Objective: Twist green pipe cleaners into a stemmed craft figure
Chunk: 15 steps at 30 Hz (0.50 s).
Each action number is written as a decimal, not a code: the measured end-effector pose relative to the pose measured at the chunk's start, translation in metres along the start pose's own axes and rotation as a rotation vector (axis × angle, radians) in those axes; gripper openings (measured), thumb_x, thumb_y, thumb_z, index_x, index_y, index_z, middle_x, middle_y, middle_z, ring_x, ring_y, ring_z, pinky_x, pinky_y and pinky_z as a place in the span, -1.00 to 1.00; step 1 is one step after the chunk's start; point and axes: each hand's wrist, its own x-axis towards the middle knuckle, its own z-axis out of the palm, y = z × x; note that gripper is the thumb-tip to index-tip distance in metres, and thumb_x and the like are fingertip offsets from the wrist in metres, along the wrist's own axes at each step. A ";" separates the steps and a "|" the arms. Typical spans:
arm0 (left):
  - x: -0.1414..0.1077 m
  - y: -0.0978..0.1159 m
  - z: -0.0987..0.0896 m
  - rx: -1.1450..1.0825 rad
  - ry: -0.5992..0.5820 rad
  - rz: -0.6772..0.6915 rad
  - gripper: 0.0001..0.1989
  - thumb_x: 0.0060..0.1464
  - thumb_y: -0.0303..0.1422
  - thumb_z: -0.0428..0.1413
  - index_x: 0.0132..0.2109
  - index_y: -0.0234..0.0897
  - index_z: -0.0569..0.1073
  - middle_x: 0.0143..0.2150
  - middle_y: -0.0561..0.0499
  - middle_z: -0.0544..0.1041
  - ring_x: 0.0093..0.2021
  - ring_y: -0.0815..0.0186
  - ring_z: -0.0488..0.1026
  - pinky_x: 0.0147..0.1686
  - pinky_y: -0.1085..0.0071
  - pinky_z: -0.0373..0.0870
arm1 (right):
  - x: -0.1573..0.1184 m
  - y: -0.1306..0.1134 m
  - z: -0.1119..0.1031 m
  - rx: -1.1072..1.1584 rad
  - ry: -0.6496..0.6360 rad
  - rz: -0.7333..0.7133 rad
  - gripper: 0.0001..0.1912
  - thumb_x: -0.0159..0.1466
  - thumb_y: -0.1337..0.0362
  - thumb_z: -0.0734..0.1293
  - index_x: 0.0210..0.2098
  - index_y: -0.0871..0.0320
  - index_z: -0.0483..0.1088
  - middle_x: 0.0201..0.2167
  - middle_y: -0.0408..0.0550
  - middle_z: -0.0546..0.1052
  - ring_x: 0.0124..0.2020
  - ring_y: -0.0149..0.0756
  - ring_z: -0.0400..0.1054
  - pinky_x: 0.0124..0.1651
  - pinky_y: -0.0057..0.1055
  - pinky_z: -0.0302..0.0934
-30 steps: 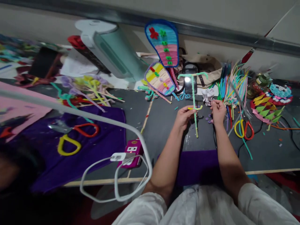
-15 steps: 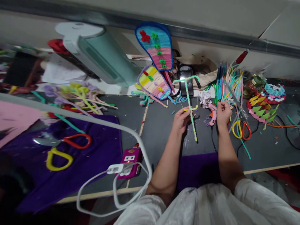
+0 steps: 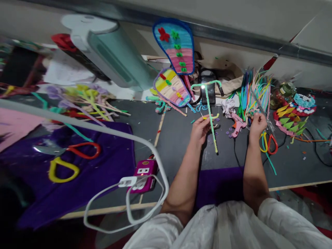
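My left hand [image 3: 199,131] pinches a T-shaped frame of light green pipe cleaner [image 3: 210,113], held upright over the table. A short yellow crosspiece sits at the fingers, and thin threads seem to hang from the bent ends of the top bar. My right hand [image 3: 258,125] has its fingertips pressed together in front of a bundle of colourful pipe cleaners [image 3: 259,88]. Whatever those fingers may hold is too small to make out. A pink glue gun [image 3: 238,125] lies left of that hand, beside crumpled white paper [image 3: 228,107]. Scissors with yellow and red handles [image 3: 272,144] lie just below it.
Larger scissors [image 3: 86,151] rest on purple cloth [image 3: 111,162] at left. A white cable [image 3: 158,157] loops around a magenta power socket [image 3: 143,175]. Behind stand a pale green appliance [image 3: 121,62] and decorated paddle shapes [image 3: 180,48]. A glass jar [image 3: 284,93] stands at right.
My right hand has moved right, away from the glue gun, which shows more fully and lies turned differently. My left hand still holds the frame in nearly the same place.
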 end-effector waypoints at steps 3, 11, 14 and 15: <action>0.000 0.003 0.000 -0.015 0.011 0.016 -0.69 -0.20 -0.32 0.38 -0.23 -0.28 0.61 -0.41 0.04 0.58 -0.49 0.43 0.47 -0.42 0.47 0.48 | 0.005 0.005 0.001 0.136 0.061 0.044 -0.73 0.30 0.07 0.19 -0.32 0.14 0.33 -0.54 -0.18 0.39 -0.47 -0.33 0.36 -0.29 -0.38 0.29; 0.001 0.007 -0.002 -0.034 0.066 0.031 -0.68 -0.26 -0.33 0.36 -0.26 -0.30 0.60 -0.44 0.04 0.57 -0.50 0.44 0.44 -0.44 0.49 0.46 | 0.006 0.008 0.001 0.009 0.022 0.016 -0.77 0.24 0.14 0.26 -0.34 0.18 0.40 -0.43 -0.09 0.48 -0.39 -0.33 0.36 -0.22 -0.38 0.29; 0.002 0.007 -0.003 -0.025 0.077 0.031 -0.68 -0.25 -0.33 0.35 -0.25 -0.30 0.60 -0.43 0.04 0.57 -0.50 0.45 0.43 -0.45 0.51 0.42 | 0.000 0.001 -0.002 -0.137 -0.055 0.002 -0.73 0.24 0.09 0.28 -0.39 0.17 0.44 -0.52 -0.11 0.47 -0.45 -0.31 0.31 -0.26 -0.38 0.22; 0.002 0.007 -0.003 -0.025 0.079 0.031 -0.68 -0.24 -0.33 0.35 -0.24 -0.30 0.60 -0.43 0.04 0.57 -0.50 0.45 0.43 -0.45 0.51 0.41 | -0.002 -0.001 -0.004 -0.189 -0.062 0.003 -0.73 0.24 0.08 0.29 -0.40 0.16 0.45 -0.53 -0.11 0.47 -0.46 -0.30 0.31 -0.27 -0.38 0.20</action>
